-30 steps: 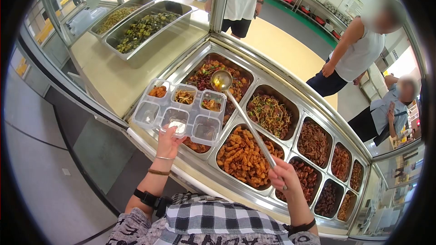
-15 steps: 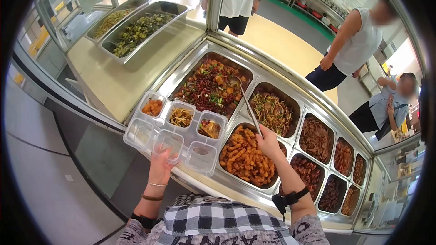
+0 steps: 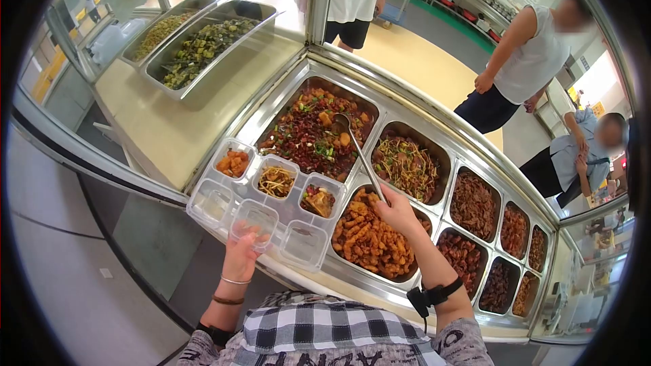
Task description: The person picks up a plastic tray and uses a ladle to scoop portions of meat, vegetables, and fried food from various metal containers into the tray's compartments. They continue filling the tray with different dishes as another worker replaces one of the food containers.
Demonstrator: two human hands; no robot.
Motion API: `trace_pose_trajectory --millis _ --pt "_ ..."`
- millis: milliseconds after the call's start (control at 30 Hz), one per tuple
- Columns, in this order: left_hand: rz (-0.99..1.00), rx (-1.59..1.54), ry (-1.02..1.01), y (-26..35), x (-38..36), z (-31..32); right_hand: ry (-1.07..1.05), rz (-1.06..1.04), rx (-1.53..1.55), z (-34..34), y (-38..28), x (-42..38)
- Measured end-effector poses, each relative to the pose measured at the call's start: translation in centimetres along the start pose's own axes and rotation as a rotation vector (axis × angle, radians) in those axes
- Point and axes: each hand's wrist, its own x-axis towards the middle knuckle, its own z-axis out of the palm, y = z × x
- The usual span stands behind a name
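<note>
My right hand (image 3: 397,213) is wrapped round the handle of a metal ladle (image 3: 364,160). The ladle's bowl end is at a deep tray of red chili-and-scallion food (image 3: 308,129); what it carries is hard to make out. My left hand (image 3: 240,257) grips the near side of a clear plastic compartment box (image 3: 271,204), fingertips showing through one compartment. Its far row has fried orange pieces (image 3: 232,163), pale strips (image 3: 276,181) and a portion with red chili (image 3: 317,200). The near compartments look empty.
Fried golden strips (image 3: 373,234), shredded meat with sprouts (image 3: 410,165) and several darker meat dishes (image 3: 475,207) fill the steel counter. On the left ledge stands a tray of greens (image 3: 207,54). People (image 3: 519,61) stand beyond the glass frame.
The ladle's bowl has risen and shifted slightly left, showing more clearly above the chili dish. My left hand and the compartment box have shifted slightly down in view.
</note>
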Motion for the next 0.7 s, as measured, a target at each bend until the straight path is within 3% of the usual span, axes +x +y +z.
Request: trace_pose_trajectory --millis 133,200,333,533,600,700 --pt "-0.040 -0.054 0.019 -0.1 0.4 -0.1 -0.017 0.037 -0.020 -0.9 -0.5 -2.0" --pt "-0.051 -0.048 0.021 0.0 0.5 0.0 0.010 -0.092 0.017 -1.1 0.1 -2.5" --pt "-0.050 -0.037 0.016 0.1 0.5 0.1 0.056 -0.065 -0.005 -1.8 -0.2 -2.4" --pt "-0.043 -0.005 0.006 0.2 0.4 0.0 0.153 -0.123 -0.274 -0.6 0.6 -1.8" --pt "-0.039 0.020 0.003 0.1 0.3 -0.1 0.111 -0.007 -0.214 0.4 -0.3 -2.4" --pt "-0.033 0.027 0.001 0.1 0.5 -0.3 0.094 -0.067 0.007 1.0 -0.6 -3.3"
